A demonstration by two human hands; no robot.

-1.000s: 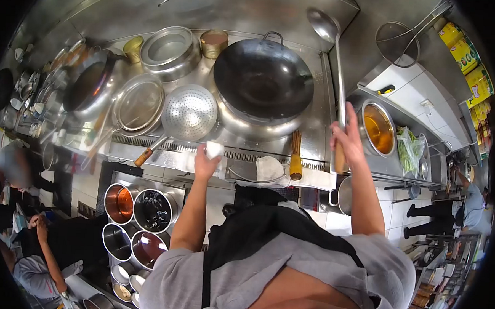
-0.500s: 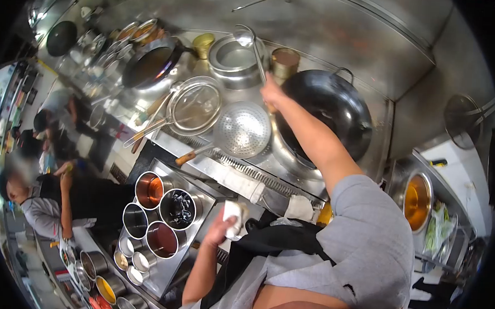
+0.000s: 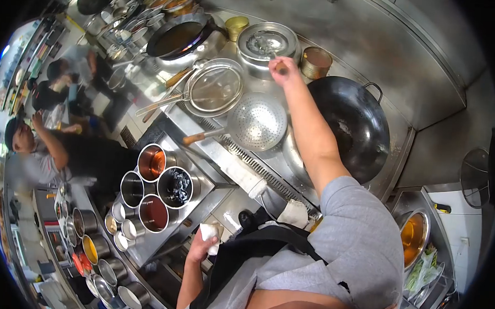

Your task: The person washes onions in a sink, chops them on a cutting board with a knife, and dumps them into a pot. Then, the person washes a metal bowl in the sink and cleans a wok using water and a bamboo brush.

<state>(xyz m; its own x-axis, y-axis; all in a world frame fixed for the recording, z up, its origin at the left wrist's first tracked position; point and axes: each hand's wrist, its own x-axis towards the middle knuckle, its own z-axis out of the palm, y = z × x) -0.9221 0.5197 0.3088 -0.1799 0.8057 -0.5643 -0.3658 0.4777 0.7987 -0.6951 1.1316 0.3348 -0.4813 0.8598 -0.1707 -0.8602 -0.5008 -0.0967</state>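
Steel walls (image 3: 384,55) rise behind a kitchen counter (image 3: 399,131), with a black wok (image 3: 370,138) resting toward the right and a co-worker (image 3: 43,156) standing off to the left, beyond a lower stand crowded with sauce pots (image 3: 131,188).

On the far side of the counter, left of the wok, sits a wide metal pot (image 3: 251,62) of clear, rippled liquid. A ladle (image 3: 282,69) is at this pot: its thin shaft leads down over the near right part of the rim, and its bowl seems to be in the liquid, too broken up by ripples to make out clearly. The right hand (image 3: 287,72) grasps the wooden handle, fingers wrapped around it. From those fingers the ladle's bowl end lies to the far left and lower. The long axis slopes that way, strongly foreshortened, with the butt of the handle facing up toward the near side. The pot is thus just beyond the right hand, which is much the nearer of the two; its forearm extends over the wok's left edge.

Well apart, at the near left, the left hand (image 3: 200,246) grips a white cloth (image 3: 211,234), fingers closed around the bundle. Between the two hands a perforated skimmer (image 3: 258,122) lies on the counter, its wooden handle pointing left, just beside a mesh strainer (image 3: 216,87). A can (image 3: 317,73) stands right of the pot.
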